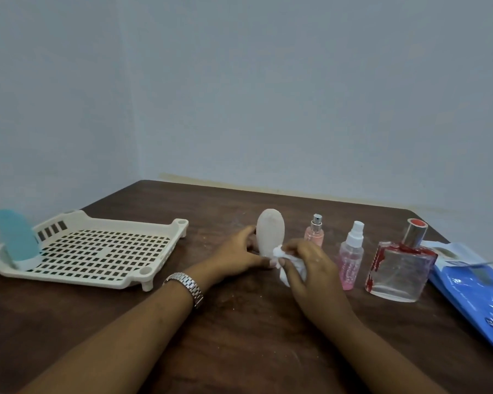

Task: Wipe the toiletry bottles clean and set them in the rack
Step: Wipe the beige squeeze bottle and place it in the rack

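A pale beige oval bottle point(270, 231) stands upright at the middle of the table. My left hand point(239, 253) grips its lower part from the left. My right hand point(306, 261) pinches a crumpled white wipe point(289, 264) and presses it against the bottle's lower right side. A cream perforated rack point(97, 248) lies at the left, with a blue bottle point(16, 240) standing upside down on its white cap in the rack's left corner. To the right stand a small pink spray bottle point(314, 233), a taller pink spray bottle point(350, 258) and a square glass perfume bottle point(402, 265).
A blue wipes packet point(473, 297) lies at the table's right edge, its flap open. The dark wooden table point(239, 336) sits against a pale wall corner. A metal watch point(187, 285) is on my left wrist.
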Demonstrator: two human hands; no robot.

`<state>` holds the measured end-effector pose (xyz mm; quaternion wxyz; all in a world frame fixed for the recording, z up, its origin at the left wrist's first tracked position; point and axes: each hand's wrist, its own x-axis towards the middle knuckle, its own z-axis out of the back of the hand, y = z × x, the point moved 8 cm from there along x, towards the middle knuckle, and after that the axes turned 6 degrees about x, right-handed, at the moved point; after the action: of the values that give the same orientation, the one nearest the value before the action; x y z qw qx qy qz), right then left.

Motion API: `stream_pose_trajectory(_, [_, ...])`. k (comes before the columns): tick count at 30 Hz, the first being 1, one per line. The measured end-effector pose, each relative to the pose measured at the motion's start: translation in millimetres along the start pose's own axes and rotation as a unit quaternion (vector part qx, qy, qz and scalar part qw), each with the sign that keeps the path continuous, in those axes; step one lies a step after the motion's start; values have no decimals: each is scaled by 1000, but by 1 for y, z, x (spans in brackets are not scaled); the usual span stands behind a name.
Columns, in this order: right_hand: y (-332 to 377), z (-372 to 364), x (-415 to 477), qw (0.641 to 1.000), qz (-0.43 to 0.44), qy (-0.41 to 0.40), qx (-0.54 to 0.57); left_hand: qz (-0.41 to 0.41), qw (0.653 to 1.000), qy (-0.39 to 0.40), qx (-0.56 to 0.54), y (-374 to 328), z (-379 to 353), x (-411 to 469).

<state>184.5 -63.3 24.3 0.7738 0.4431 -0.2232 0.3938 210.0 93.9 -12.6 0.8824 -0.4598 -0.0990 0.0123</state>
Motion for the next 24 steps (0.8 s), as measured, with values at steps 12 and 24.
stream_pose_trajectory(12, [-3, 6, 0, 997, -41, -33, 54, 25, 982, 150, -115, -4, -5, -16])
stream_pose_trajectory(24, [-3, 2, -2, 997, -67, -6, 46, 13, 983, 150, -105, -3, -6, -16])
